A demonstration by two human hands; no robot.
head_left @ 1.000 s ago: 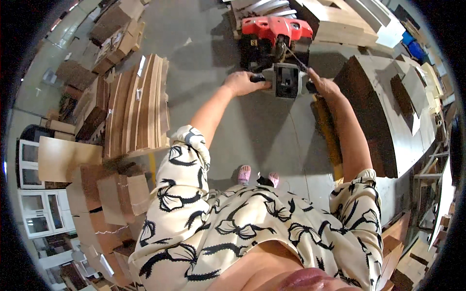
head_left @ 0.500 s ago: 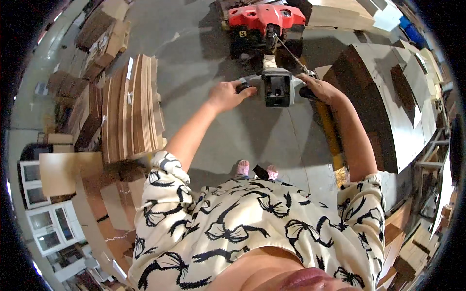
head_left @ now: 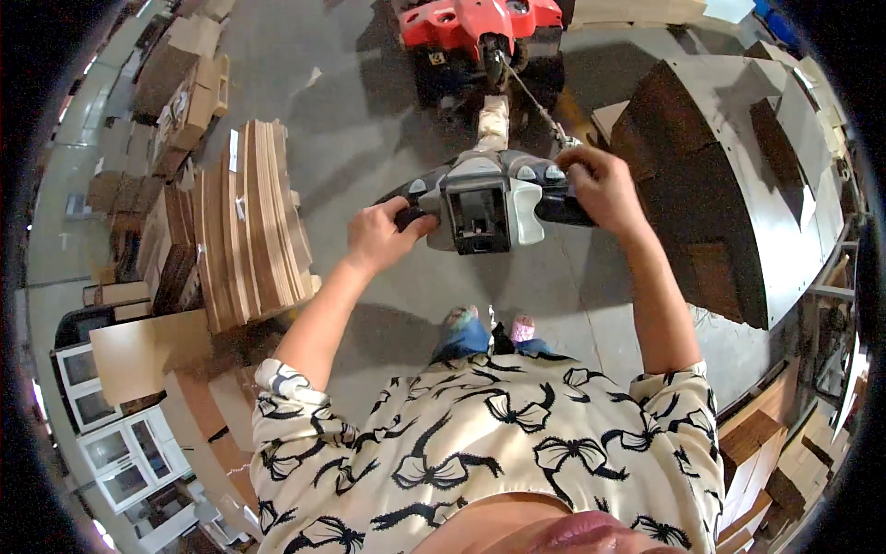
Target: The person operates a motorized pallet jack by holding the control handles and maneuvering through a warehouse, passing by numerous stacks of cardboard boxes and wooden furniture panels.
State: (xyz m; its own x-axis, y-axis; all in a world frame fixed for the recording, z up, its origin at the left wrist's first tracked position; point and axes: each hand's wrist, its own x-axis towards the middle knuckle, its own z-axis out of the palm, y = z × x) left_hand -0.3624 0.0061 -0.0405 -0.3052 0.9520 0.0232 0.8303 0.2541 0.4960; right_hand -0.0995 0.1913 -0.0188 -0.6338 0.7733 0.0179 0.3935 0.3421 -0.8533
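Observation:
The grey and black tiller handle [head_left: 478, 217] of a red electric pallet truck [head_left: 480, 28] stands in front of my body. My left hand [head_left: 380, 235] is wrapped round its left grip. At the handle's right side, my right hand [head_left: 604, 192] has its fingers bent over the end of the grip near the small buttons. A cream-wrapped shaft [head_left: 494, 120] joins the handle to the truck's red body. Beside the shaft a cord [head_left: 531, 92] runs from the body towards my right hand.
A tall stack of flat cardboard [head_left: 245, 222] stands to my left. Large grey panels [head_left: 729, 166] lean on the right. White-framed cabinet doors [head_left: 129, 457] are at lower left, and boxes [head_left: 189, 102] sit at far left. Grey concrete floor [head_left: 397, 323] lies around my feet.
The tiller handle has come lower and nearer to my body, swinging a little left, and both hands have moved with it. The red truck body appears slightly further left and higher.

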